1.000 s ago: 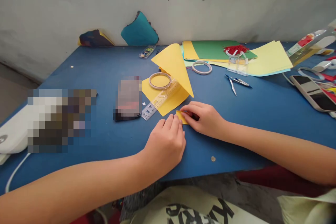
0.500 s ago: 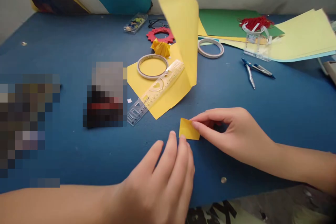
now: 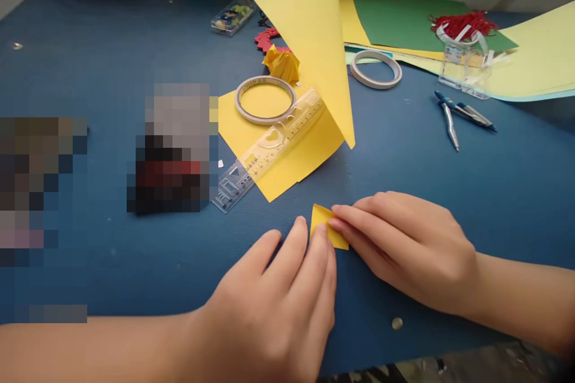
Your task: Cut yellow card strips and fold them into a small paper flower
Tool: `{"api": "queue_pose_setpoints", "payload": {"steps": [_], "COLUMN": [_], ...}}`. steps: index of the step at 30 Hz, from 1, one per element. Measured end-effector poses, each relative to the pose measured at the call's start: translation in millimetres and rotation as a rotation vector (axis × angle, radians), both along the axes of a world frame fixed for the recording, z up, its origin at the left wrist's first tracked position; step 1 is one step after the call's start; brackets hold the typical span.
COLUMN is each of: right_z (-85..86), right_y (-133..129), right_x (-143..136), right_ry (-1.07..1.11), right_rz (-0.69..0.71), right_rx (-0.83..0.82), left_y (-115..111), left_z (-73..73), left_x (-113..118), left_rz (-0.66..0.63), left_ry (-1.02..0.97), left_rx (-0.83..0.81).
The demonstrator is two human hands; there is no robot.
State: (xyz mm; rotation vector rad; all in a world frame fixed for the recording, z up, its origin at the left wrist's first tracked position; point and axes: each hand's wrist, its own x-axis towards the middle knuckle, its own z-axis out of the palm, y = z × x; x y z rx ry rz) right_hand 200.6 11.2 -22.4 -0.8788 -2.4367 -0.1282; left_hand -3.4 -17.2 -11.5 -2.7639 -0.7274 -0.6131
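A small yellow paper piece (image 3: 321, 215) lies on the blue table near its front edge, its right part folded or overlapped into a slanting edge. My right hand (image 3: 413, 245) pinches its upper right side between thumb and fingers. My left hand (image 3: 287, 293) rests at its lower left, fingers somewhat apart, with a fingertip on the paper. Beyond the hands, a clear ruler (image 3: 269, 152) and a tape roll (image 3: 238, 108) lie on larger yellow sheets (image 3: 309, 149), one of them curling upward.
Farther back are an orange-yellow folded paper (image 3: 281, 64), a red paper ring (image 3: 268, 39) and a clear case (image 3: 232, 15). To the right lie another tape roll (image 3: 376, 69), pens (image 3: 465, 114), red strands (image 3: 467, 25) and green sheets (image 3: 404, 21). A blurred object (image 3: 173, 149) is at left.
The view has shifted slightly. My right hand has turned, its fingers now closer together over the small paper, whose outline looks more slanted. My left hand stays beside it.
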Motion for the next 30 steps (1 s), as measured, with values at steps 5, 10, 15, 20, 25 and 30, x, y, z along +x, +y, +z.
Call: {"api": "queue_pose_setpoints", "payload": {"steps": [5, 10, 15, 20, 25, 30], "right_z": [2.2, 9.1, 14.6, 15.7, 13.9, 14.1], "right_y": [1, 3, 10, 21, 23, 20], "right_x": [3, 4, 8, 12, 14, 13], "right_ry": [-0.081, -0.172, -0.249, -0.218, -0.201, -0.234], "right_rz": [0.067, 0.147, 0.244, 0.304, 0.312, 0.284], "right_rx": [0.016, 0.077, 0.015, -0.107, -0.108, -0.128], "left_y": [2, 1, 1, 1, 1, -4], "left_z": [-3.1, -3.3, -3.2, -1.1, -5.8, -11.6], "left_x": [2, -2, -3, -3, -3, -3], "left_rz": [0.086, 0.078, 0.092, 0.090, 0.083, 0.016], "left_ry": [0.008, 0.061, 0.064, 0.070, 0.070, -0.035], "left_rx": [-0.032, -0.064, -0.073, -0.096, -0.089, -0.003]}}
